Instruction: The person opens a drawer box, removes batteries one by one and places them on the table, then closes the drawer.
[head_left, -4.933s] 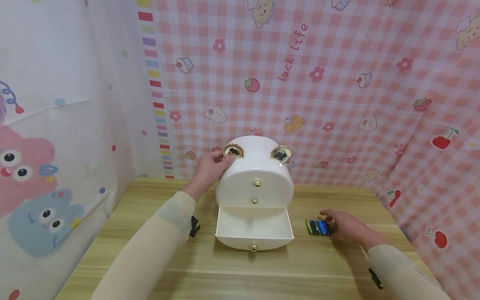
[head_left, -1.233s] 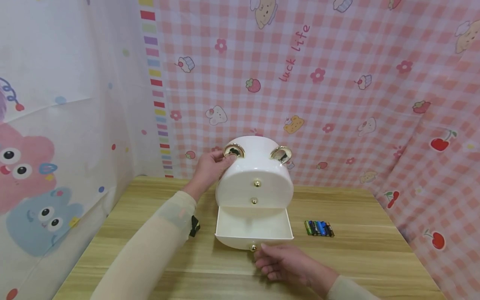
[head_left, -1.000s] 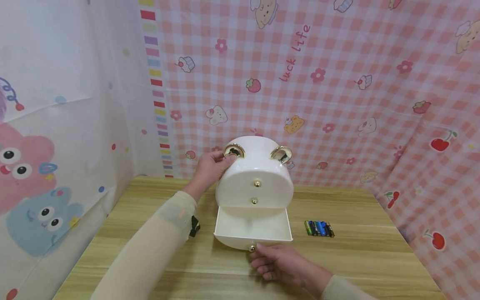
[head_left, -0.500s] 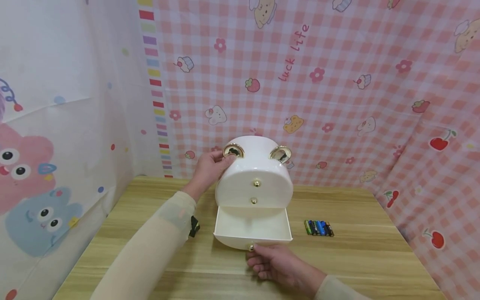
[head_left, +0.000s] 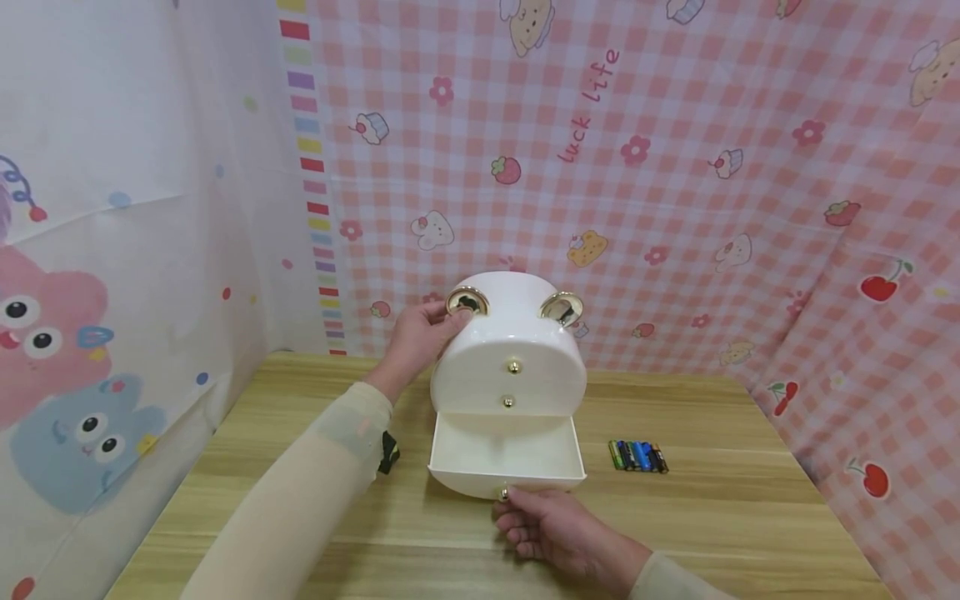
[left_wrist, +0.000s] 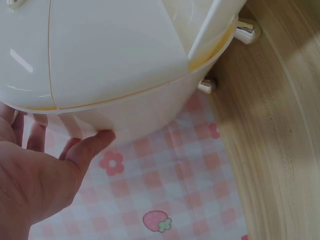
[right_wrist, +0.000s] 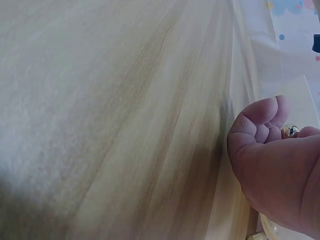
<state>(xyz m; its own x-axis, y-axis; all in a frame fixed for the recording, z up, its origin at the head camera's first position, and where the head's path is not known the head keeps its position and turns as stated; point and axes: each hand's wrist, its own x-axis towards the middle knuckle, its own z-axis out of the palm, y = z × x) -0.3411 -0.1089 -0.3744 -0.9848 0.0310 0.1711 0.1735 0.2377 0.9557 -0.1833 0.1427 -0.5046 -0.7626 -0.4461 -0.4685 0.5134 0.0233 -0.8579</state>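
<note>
A white rounded drawer box with gold-lined ears stands on the table in the head view. Its bottom drawer is pulled out and bare inside. My left hand grips the box at the left ear; in the left wrist view, the thumb of this left hand lies against the glossy side. In front, my right hand pinches the gold knob of the bottom drawer between thumb and fingers. The right wrist view shows the right hand with its fingers curled beside the knob.
To the right of the box, several batteries lie side by side in a row on the wooden table. A pink checked cloth hangs close behind the box. White printed cloth hangs along the left.
Since the earliest frame my right hand has left the batteries and moved left to the drawer knob, now pinching it. My left hand stays on the box, and the drawer remains pulled out.
</note>
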